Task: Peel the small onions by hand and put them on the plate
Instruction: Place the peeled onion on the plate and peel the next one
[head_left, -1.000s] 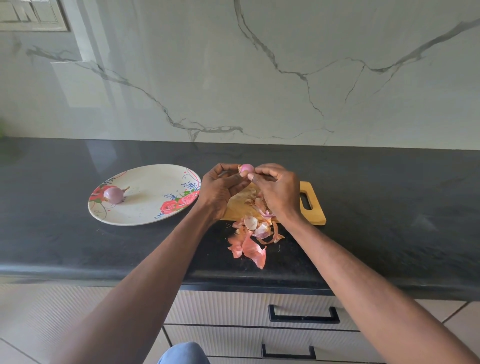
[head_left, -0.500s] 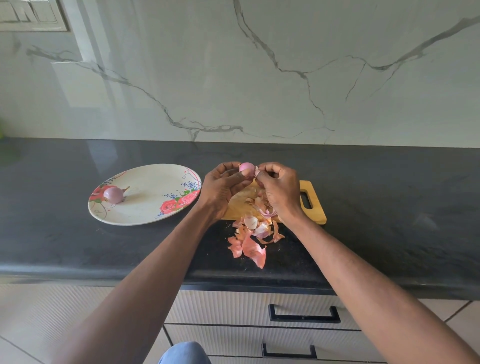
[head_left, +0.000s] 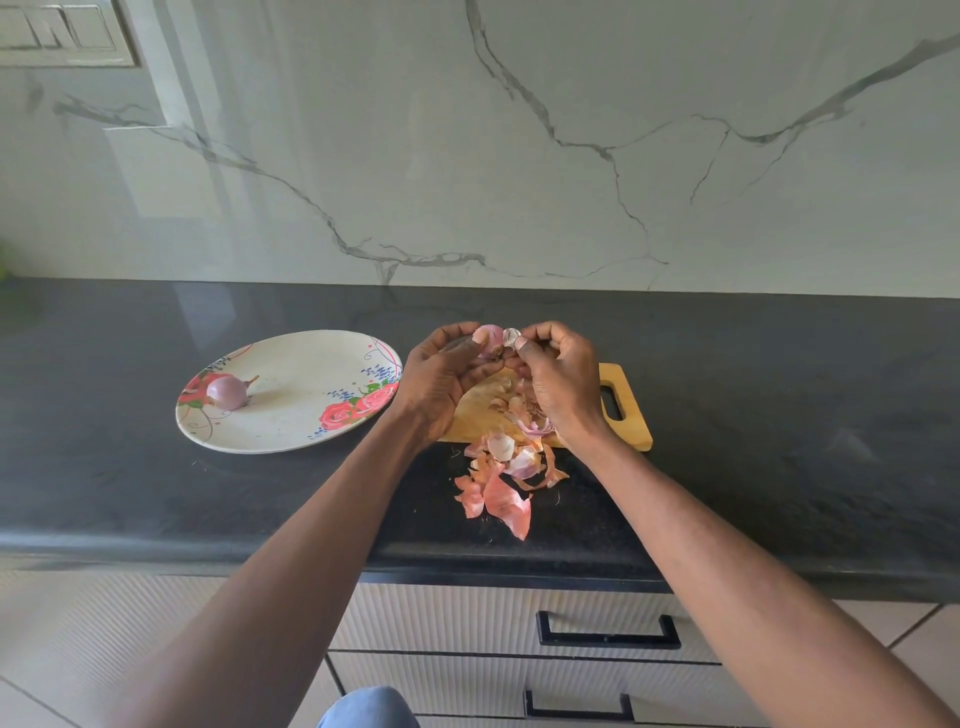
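Pink onion (head_left: 491, 339) between both hands, 1 peeled onion (head_left: 226, 392) stem-right on plate (head_left: 291, 431)

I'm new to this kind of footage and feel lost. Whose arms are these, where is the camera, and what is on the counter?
No machine here: a person wears a camera on the head, looking down at their own arms. The left hand holds a small onion; the right hand pinches a bit of its skin. On the dark counter lie a flowered plate with one peeled onion, a wooden cutting board under the hands, and a pile of loose peels at the board's near edge.
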